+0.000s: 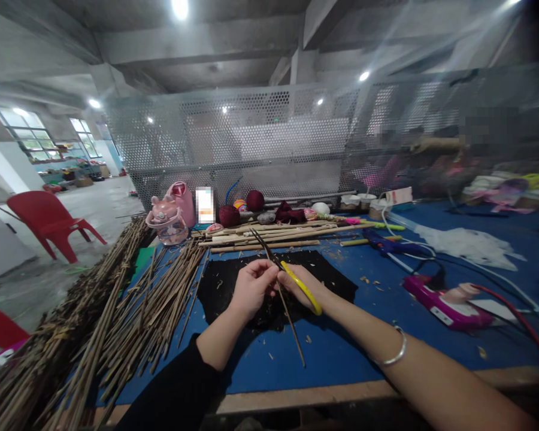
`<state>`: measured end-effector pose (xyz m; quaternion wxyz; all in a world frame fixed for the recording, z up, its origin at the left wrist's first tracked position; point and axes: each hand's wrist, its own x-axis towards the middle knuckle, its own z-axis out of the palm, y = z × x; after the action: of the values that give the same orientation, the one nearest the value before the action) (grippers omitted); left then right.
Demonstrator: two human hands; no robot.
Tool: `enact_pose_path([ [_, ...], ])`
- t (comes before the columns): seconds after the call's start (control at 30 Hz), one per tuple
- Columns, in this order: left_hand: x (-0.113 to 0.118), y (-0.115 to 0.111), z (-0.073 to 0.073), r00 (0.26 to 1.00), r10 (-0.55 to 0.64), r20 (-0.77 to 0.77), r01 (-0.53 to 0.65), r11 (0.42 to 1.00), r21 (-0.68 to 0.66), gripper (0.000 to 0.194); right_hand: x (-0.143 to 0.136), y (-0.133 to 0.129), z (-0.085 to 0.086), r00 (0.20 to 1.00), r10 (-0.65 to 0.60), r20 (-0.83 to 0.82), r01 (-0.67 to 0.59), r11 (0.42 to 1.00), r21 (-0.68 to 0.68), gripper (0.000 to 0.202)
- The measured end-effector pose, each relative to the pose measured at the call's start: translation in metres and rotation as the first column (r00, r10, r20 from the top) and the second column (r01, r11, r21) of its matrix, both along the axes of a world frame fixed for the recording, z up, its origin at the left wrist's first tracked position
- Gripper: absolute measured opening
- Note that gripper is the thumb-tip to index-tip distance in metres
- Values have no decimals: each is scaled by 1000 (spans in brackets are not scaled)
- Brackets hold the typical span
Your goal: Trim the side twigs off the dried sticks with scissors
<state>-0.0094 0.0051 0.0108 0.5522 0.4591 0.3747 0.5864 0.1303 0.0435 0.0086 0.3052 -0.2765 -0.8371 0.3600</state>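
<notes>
Scissors with yellow loop handles [302, 284] and dark blades, one pair, sit wrapped in the right hand [310, 280], while the left hand [254, 286] has its fingers pinched on one thin brown stick [292, 326] over the black cloth [332, 278] on the blue desk [341, 362]. Looks like the trimming step to me, going by the pale shavings [365, 279]; can't tell if the blades touch the stick. Next move calls for a firm pinch and clear fingertips imo. Headcount: two dark red yarn balls [255, 200], one purple power strip [449, 306], way too many loose brown sticks [170, 299] to count
</notes>
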Motion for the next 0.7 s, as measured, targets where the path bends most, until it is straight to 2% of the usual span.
enact_pose_path([
  [0.1, -1, 2, -2, 999, 34, 4, -34, 999, 2, 31, 0, 2, 0, 1000, 8, 8, -8, 1000, -7, 57],
  [0.2, -3, 4, -4, 998, 65, 15, -65, 998, -2, 31, 2, 6, -2, 999, -15, 45, 13, 999, 47, 58],
  [0.43, -4, 1, 2, 1000, -10, -11, 10, 1000, -24, 31, 5, 9, -11, 997, -5, 76, -3, 994, 109, 59],
  [0.7, -3, 1, 0, 999, 26, -46, -25, 1000, 16, 29, 1, 2, -4, 996, -45, 81, 37, 995, 91, 63],
])
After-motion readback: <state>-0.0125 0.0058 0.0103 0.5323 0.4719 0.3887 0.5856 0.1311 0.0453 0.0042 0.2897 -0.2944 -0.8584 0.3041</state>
